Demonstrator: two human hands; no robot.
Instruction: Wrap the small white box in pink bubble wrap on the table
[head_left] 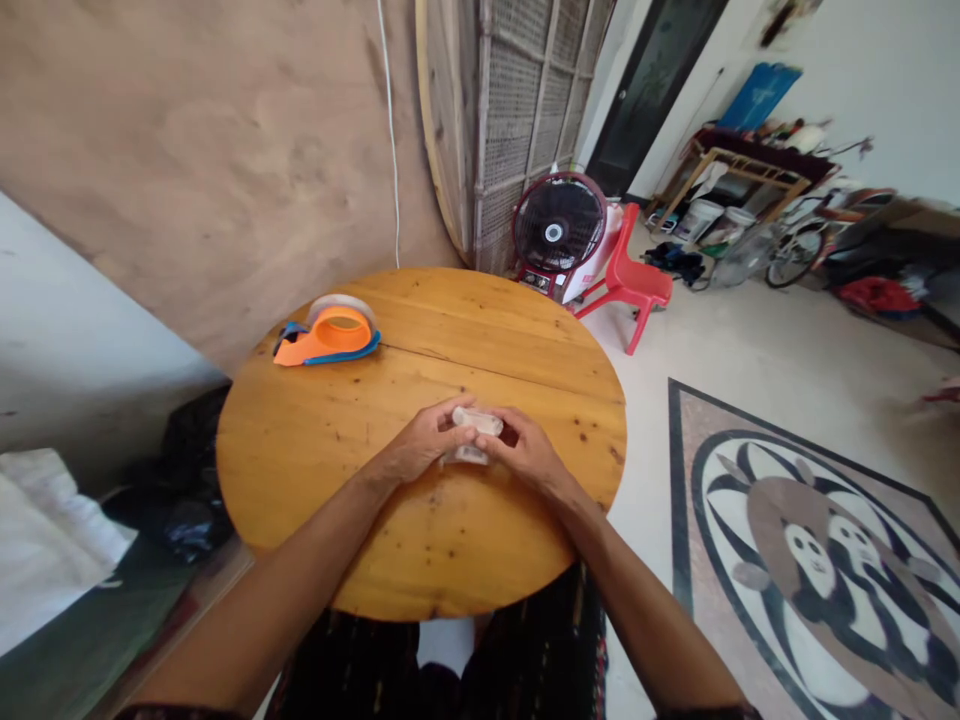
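Both hands meet over the middle of a round wooden table. Between them is a small, clear plastic-looking packet or container, whose exact kind I cannot make out. My left hand grips its left side, thumb in front. From the right, my right hand holds the other side, its thumb pressed near the packet's lower front. More clear plastic shows just beneath the thumbs. An orange and blue tape dispenser with a roll of tape rests at the table's far left, away from both hands.
Beyond the table stand a dark red fan and a red plastic chair. A wooden board wall rises close behind the table's left side. White sacking lies at the lower left. A panda-patterned floor panel is at right.
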